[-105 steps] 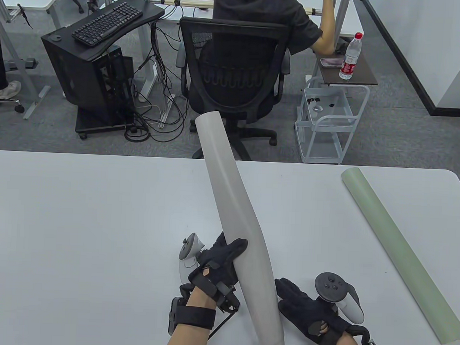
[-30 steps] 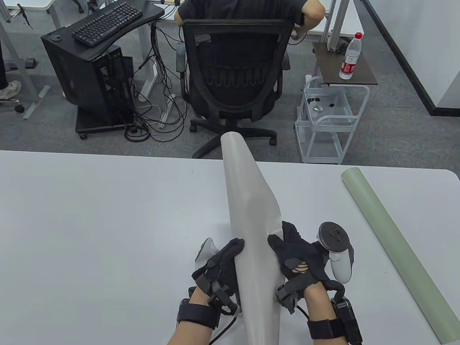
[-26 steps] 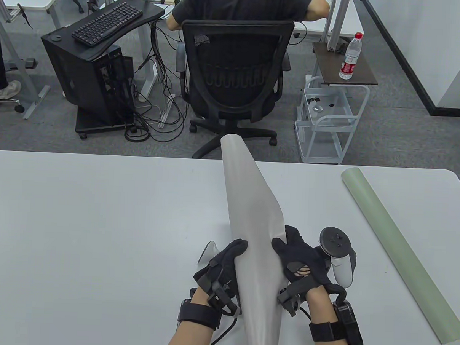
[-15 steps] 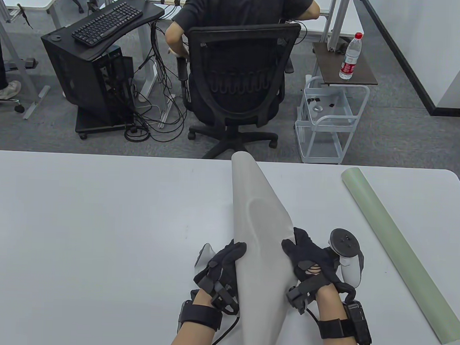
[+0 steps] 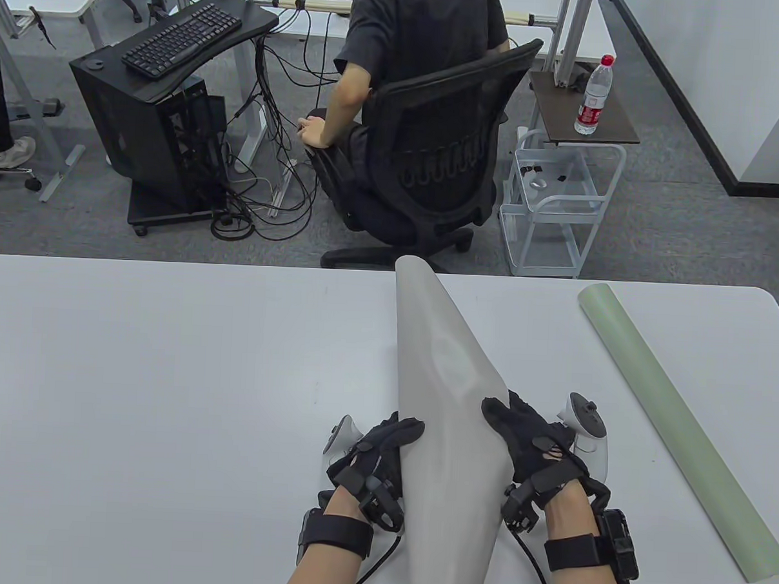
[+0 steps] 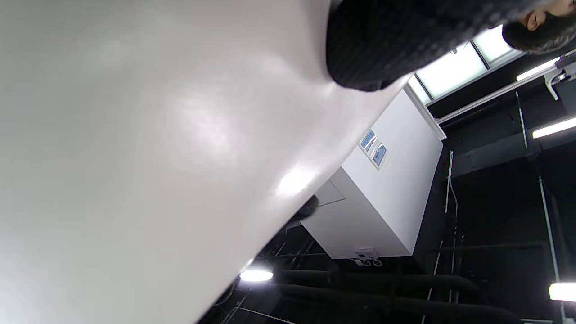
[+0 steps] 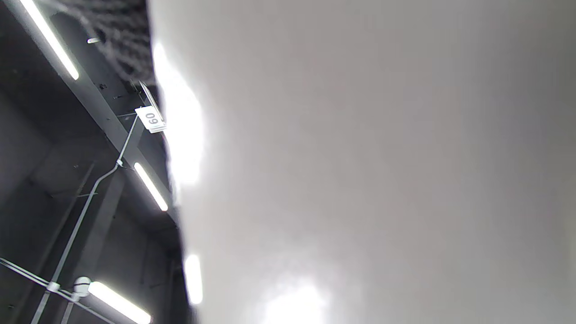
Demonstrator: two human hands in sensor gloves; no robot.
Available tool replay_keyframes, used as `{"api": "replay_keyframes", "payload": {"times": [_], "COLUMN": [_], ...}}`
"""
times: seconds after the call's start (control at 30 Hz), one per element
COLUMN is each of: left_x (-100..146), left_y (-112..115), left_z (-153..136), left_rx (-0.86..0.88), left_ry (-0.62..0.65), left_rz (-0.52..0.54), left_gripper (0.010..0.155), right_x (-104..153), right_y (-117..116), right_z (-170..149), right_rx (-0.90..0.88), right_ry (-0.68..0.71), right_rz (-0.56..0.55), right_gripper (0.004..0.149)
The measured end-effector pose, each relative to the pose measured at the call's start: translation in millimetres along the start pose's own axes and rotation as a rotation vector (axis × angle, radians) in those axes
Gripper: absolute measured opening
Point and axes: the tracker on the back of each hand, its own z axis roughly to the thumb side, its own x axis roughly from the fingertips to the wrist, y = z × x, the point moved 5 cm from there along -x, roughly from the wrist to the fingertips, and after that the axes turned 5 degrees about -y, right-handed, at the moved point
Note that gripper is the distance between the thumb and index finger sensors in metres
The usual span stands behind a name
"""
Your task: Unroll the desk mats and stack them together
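Note:
A light grey desk mat (image 5: 445, 430), partly unrolled, stands lifted over the white table (image 5: 165, 392), its far end near the table's back edge. My left hand (image 5: 382, 453) grips its left side. My right hand (image 5: 525, 440) grips its loose right edge. The near part has opened into a wide curved sheet. The mat fills the left wrist view (image 6: 157, 157) and the right wrist view (image 7: 360, 157), with a dark gloved fingertip (image 6: 378, 49) on it. A pale green mat (image 5: 674, 427) lies still rolled on the table's right side.
Beyond the table's far edge a person sits in a black office chair (image 5: 440, 159). A white wire cart (image 5: 555, 202) stands to its right, with a water bottle (image 5: 593, 94) on a small side table. A black computer stand with a keyboard (image 5: 181, 38) is at far left.
The grey roll has opened wider at its near end as my right hand drew the loose edge to the right. The seated person has swivelled the chair.

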Motion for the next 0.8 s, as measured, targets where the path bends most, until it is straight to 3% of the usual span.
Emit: {"api": "replay_keyframes", "payload": {"times": [0.17, 0.43, 0.6, 0.8], "left_x": [-2.6, -3.1, -1.8, 0.6], "left_y": [14.7, 23.8, 25.2, 13.3], "left_z": [-1.3, 6.8, 9.8, 10.0], "left_rx": [0.087, 0.088, 0.054, 0.0], "left_ry": [0.035, 0.13, 0.133, 0.11], "left_rz": [-0.13, -0.217, -0.208, -0.103], "left_gripper": [0.07, 0.088, 0.084, 0.087], "right_x": [-2.0, 1.3, 5.9, 11.5], "right_y": [7.4, 17.9, 26.5, 34.7], "right_z": [-6.7, -8.9, -6.0, -0.5], "right_rx": [0.086, 0.08, 0.093, 0.126], "right_ry": [-0.032, -0.028, -0.016, -0.009], "right_rz": [-0.045, -0.081, -0.103, -0.134], "right_gripper": [0.044, 0.043, 0.042, 0.042]}}
